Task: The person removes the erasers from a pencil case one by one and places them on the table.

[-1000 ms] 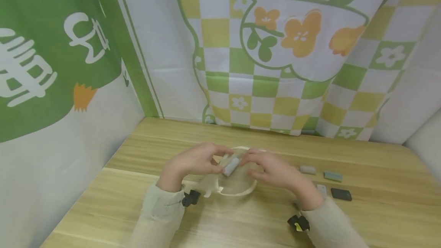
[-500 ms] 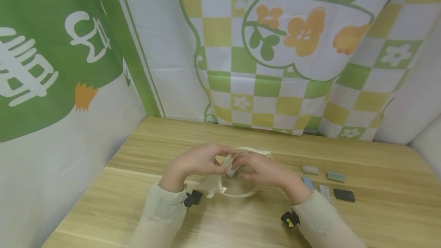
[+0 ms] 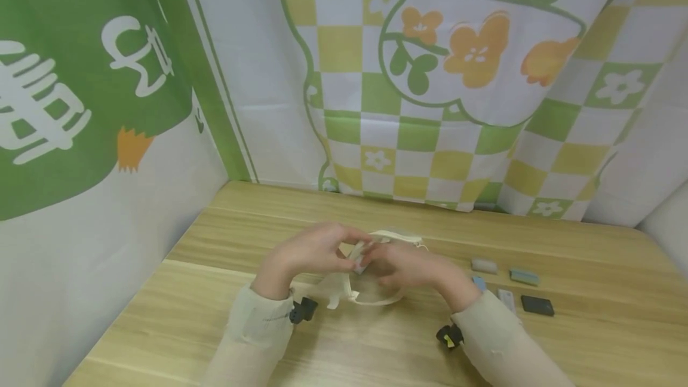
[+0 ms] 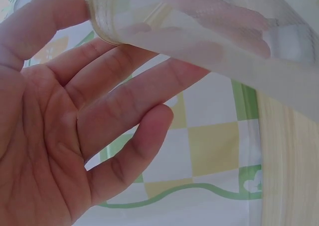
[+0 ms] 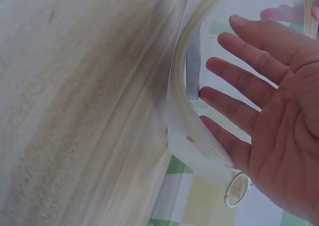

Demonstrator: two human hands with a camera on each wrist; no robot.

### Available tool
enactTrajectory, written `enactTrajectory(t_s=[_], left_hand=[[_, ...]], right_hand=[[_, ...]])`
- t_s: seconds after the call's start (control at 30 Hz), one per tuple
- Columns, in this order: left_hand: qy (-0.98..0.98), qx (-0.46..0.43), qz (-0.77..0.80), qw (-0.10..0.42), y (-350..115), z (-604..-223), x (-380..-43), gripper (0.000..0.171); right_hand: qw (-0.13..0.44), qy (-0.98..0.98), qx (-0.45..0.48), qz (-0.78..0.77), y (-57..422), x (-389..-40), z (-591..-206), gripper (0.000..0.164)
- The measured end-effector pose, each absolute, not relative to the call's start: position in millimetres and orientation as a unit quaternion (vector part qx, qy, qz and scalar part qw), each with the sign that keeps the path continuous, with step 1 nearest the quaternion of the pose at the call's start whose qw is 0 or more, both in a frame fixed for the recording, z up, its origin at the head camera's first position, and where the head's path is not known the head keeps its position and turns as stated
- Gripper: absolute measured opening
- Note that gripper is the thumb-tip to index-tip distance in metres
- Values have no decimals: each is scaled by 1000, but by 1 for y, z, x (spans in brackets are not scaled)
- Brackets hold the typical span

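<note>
A see-through mesh zip pouch (image 3: 330, 288) lies on the table between the hands, its cream zipper edge (image 5: 179, 76) spread apart. My left hand (image 3: 317, 249) pinches the pouch's left rim; in the left wrist view the thumb and fingers (image 4: 119, 96) stand on either side of the edge. My right hand (image 3: 403, 263) reaches into the opening with its fingers (image 5: 239, 76) nearly straight. Beside its fingertips, inside the pouch, is a small pale grey block (image 5: 193, 71), partly hidden by the hands in the head view. A round zipper pull (image 5: 235, 190) hangs at the zipper's end.
Right of the pouch lie several small flat pieces: a beige one (image 3: 484, 266), a grey-green one (image 3: 524, 277), a white one (image 3: 506, 299) and a black one (image 3: 537, 305). A blue piece (image 3: 479, 282) is partly covered by the right forearm. A printed curtain (image 3: 430, 160) hangs behind the table.
My right hand has moved left and further into the pouch, covering more of the grey block. The blue piece has come into view beside the forearm. My left hand keeps its grip on the rim.
</note>
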State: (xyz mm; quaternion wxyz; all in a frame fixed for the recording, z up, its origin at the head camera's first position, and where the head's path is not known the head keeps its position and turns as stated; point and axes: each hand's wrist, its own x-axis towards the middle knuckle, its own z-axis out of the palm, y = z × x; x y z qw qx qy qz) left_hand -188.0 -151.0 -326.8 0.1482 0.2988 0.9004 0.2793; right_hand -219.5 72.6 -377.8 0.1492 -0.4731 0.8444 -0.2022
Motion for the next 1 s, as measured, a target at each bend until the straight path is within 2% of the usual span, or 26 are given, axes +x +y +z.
enactTrajectory(t_s=[0.37,1.0], left_hand=[[900,306,275,144,-151,-327,-189,55],[898,303,282,151,-153,-329,-190,56]], right_hand=[[168,857,-453,-178,73,-222,-382,48],[129,859,-466,-169,66,-229,-388,43]])
